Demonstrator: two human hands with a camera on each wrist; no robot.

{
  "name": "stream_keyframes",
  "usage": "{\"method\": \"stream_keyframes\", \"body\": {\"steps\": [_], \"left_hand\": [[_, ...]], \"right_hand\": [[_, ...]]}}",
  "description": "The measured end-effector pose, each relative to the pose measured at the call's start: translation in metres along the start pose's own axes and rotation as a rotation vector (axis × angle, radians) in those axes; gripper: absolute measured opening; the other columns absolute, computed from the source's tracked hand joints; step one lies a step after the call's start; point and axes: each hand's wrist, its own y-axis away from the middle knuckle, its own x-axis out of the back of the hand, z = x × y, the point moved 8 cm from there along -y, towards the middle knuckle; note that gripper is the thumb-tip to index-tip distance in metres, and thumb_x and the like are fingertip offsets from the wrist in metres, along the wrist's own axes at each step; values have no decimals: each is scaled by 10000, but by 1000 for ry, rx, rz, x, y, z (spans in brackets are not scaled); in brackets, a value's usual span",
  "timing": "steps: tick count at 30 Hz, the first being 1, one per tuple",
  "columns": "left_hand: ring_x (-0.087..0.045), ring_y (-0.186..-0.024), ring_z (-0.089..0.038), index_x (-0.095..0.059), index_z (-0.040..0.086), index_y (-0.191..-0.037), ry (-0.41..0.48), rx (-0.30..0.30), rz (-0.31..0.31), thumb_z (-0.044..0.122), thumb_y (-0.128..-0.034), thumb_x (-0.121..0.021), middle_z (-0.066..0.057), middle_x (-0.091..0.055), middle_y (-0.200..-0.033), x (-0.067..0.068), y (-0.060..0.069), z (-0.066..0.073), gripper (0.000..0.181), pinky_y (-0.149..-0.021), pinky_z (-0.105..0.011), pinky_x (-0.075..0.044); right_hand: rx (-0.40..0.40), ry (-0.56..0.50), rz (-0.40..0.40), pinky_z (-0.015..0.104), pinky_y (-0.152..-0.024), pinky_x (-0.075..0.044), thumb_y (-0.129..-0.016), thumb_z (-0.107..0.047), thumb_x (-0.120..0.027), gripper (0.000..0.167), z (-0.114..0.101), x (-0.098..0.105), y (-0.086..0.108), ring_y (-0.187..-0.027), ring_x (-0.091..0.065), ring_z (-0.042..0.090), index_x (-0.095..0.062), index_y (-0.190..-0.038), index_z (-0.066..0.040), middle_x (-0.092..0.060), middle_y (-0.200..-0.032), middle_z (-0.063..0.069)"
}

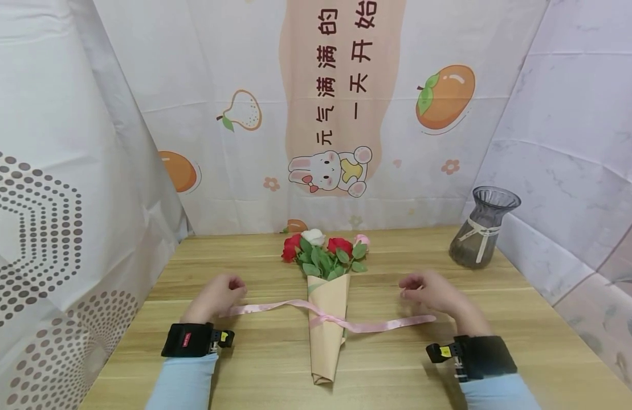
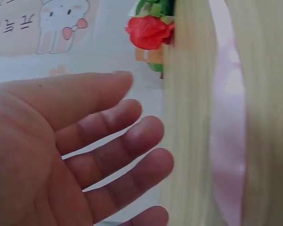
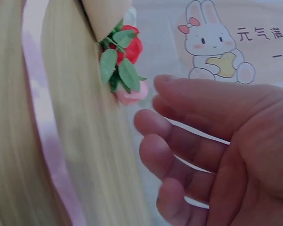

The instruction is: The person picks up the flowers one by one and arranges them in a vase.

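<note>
A bouquet of red, white and pink roses (image 1: 340,248) with green leaves lies on the table, wrapped in brown paper (image 1: 325,347). Around the paper runs a pink ribbon (image 1: 369,327), crossed or knotted at the front, its two tails stretched out left and right. My left hand (image 1: 217,297) hovers by the left tail, fingers loosely bent; in the left wrist view nothing lies between them and the ribbon (image 2: 228,122) is apart. Above the right tail is my right hand (image 1: 432,293), fingers relaxed and holding nothing, with the ribbon (image 3: 45,117) away from the fingertips.
A grey glass vase (image 1: 477,239) with a cream bow stands at the table's back right. Behind the wooden table (image 1: 233,376) hangs a printed cloth (image 1: 203,57), and further cloths flank both sides.
</note>
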Motion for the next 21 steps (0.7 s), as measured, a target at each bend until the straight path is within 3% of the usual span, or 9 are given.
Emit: {"method": "stream_keyframes", "body": {"steps": [5,10,14,21], "left_hand": [[-583,-834,-205,-686,27,-1085,3,-27,98,193,-1009,-641,-47,-649,-930,14,2,11,188,-746,-382,-499],[-592,-857,-207,-691,43,-1139,25,-61,177,252,-1014,-647,-48,-666,-967,24,6,29,248,-760,-378,-503],[-599,-861,-196,-705,60,-1153,28,-88,208,263,-1005,-667,-31,-674,-974,29,9,42,254,-760,-368,-504],[-618,-862,-183,-714,87,-1119,25,-165,226,247,-986,-696,-10,-687,-958,31,14,64,209,-768,-390,-506]], "right_hand": [[37,33,102,355,-699,-561,-940,-151,-739,319,-6,15,-1,-884,-672,246,-682,-1188,42,-706,-1039,139],[96,69,184,507,-894,-542,-953,-161,-732,372,-16,23,0,-1097,-656,366,-657,-1262,33,-682,-1224,195],[111,82,213,567,-940,-507,-954,-158,-734,418,-23,26,2,-1192,-603,414,-630,-1319,17,-650,-1294,202],[146,100,239,535,-972,-499,-954,-166,-737,444,-40,27,4,-1223,-591,388,-613,-1350,-11,-634,-1324,195]]}}
